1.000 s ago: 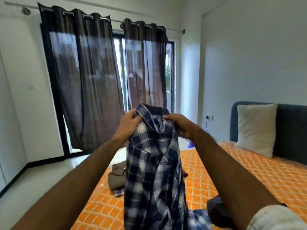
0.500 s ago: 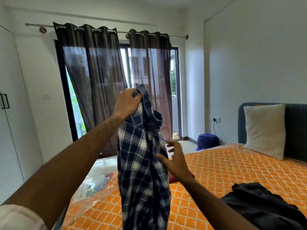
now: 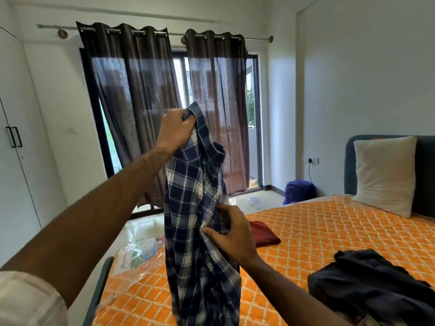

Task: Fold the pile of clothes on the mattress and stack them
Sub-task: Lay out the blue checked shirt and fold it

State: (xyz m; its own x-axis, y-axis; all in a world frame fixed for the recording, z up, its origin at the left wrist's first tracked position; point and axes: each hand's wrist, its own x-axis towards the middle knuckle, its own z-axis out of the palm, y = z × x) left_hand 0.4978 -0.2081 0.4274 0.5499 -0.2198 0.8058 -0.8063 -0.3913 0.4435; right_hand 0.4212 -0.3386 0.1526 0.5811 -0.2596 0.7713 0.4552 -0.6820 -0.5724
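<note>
A blue and white plaid shirt hangs in the air over the near end of the orange patterned mattress. My left hand grips its top edge near the collar and holds it high. Lower down, my right hand pinches the shirt's front edge about halfway along. A folded dark red garment lies on the mattress just behind the shirt. A crumpled heap of dark clothes lies on the mattress at the lower right.
A white pillow leans on the dark headboard at the right. A blue bag sits on the floor by the wall socket. Brown curtains cover the window ahead. White wardrobe doors stand at the left.
My left hand has lifted the shirt's top higher. My right hand has let go of the collar, dropped down the front, and now pinches the shirt's edge halfway down.
</note>
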